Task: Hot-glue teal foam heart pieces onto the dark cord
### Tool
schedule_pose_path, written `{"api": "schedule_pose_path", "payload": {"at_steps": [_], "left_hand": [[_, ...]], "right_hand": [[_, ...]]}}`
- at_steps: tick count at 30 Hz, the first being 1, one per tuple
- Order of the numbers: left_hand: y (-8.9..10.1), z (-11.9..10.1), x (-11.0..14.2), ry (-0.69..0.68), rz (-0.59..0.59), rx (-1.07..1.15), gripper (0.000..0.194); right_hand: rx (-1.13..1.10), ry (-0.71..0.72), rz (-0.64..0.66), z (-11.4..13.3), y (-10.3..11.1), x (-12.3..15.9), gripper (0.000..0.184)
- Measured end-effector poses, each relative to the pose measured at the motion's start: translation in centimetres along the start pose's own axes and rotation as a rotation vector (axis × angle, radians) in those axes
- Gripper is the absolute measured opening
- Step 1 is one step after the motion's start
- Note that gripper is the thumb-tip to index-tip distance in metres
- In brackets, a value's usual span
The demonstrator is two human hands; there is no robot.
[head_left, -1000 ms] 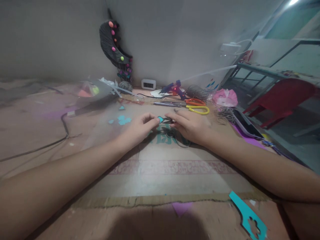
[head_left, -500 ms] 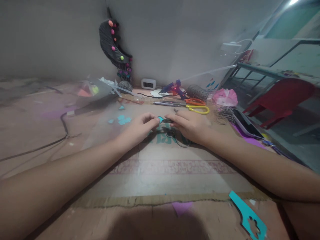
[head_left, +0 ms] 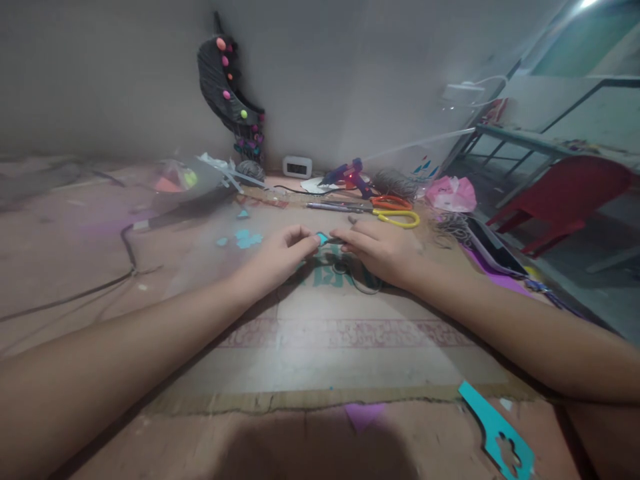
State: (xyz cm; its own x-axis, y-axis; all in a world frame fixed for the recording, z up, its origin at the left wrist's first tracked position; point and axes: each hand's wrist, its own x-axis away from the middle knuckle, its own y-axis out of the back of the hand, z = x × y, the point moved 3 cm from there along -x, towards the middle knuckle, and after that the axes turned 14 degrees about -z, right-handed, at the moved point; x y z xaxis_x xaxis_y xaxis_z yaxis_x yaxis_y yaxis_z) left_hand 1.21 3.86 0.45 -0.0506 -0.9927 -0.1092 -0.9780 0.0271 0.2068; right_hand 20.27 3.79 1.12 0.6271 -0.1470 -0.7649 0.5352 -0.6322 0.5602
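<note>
My left hand (head_left: 289,248) is closed, thumb and forefinger pinching a small turquoise piece (head_left: 322,237), which looks like craft foam. Facing it, my right hand (head_left: 377,248) has its fingers closed on a slim dark pointed thing (head_left: 334,241). The tip of that thing meets the turquoise piece; its kind is unclear. Below the right hand, a thin dark loop (head_left: 367,291) lies on the clear-covered mat (head_left: 320,367). Several turquoise cut-outs (head_left: 246,239) lie left of my left hand.
Beyond my hands lie scissors (head_left: 395,215) with orange and yellow handles, a purple glue gun (head_left: 350,175) and a small white clock (head_left: 297,167). A phone (head_left: 495,248) and pink bag (head_left: 451,194) are at right. A turquoise sheet (head_left: 500,433) with a flower-shaped hole lies in front.
The dark pointed thing by the turquoise piece looks narrower now than before. Both hands stay almost where they were, their grip unchanged.
</note>
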Motion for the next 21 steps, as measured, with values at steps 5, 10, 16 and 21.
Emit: {"api": "schedule_pose_path", "payload": {"at_steps": [5,10,16,21], "left_hand": [[0.1,0.0,0.0,-0.003,-0.006,-0.008,0.02],[0.0,0.1,-0.1,-0.013,-0.013,-0.003,0.02],[0.0,0.2,-0.1,-0.101,0.014,-0.029,0.023],[-0.1,0.2,0.1,-0.166,0.037,-0.076,0.023]], "right_hand": [[-0.021,-0.162,0.022,-0.2,0.3,-0.1,0.032],[-0.108,-0.32,0.012,-0.9,-0.1,0.1,0.032],[-0.125,-0.481,0.094,-2.7,-2.4,1.7,0.046],[-0.181,-0.568,0.108,-3.3,-2.7,1.9,0.035]]}}
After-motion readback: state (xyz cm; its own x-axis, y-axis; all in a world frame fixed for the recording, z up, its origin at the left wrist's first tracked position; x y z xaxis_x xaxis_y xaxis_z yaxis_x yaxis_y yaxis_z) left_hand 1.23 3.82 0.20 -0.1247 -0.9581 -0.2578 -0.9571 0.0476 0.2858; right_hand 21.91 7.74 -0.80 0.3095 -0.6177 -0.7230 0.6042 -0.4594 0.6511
